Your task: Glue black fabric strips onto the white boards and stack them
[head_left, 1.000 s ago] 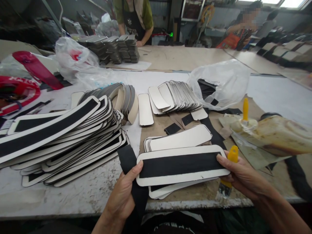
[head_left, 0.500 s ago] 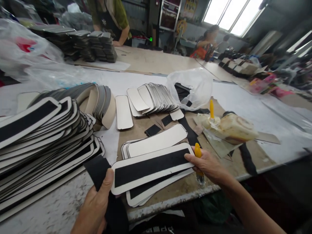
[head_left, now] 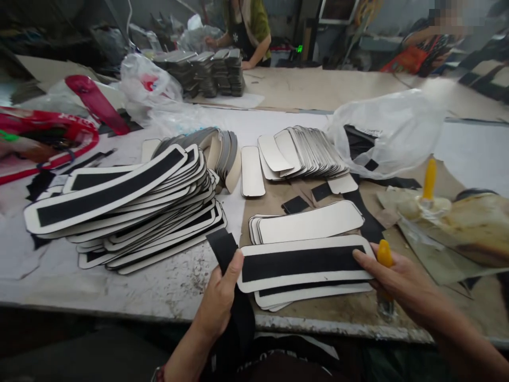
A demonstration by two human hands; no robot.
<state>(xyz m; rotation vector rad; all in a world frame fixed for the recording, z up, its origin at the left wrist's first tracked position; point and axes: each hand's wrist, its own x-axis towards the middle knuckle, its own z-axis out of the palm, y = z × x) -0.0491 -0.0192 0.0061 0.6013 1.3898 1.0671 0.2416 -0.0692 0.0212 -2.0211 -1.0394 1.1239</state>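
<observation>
A long white panel with a black strip along its middle lies tilted between my hands. My left hand is closed on a loose black strip, its thumb at the panel's left end; the strip hangs down behind the fingers. My right hand pinches the panel's right end with the thumb on top. A yellow-handled tool sticks up from the same hand; its working end is unclear. Beneath lie more striped panels, and plain white panels rest just behind.
A tall pile of striped panels stands left. Short white pieces fan out behind, beside a clear plastic bag. At right, a second yellow handle stands in a stained, glue-like container. A person stands across the table.
My view has swung left and levelled, so the table contents appear further right and more of the left side shows. Both hands keep their holds on the panel and strip.
</observation>
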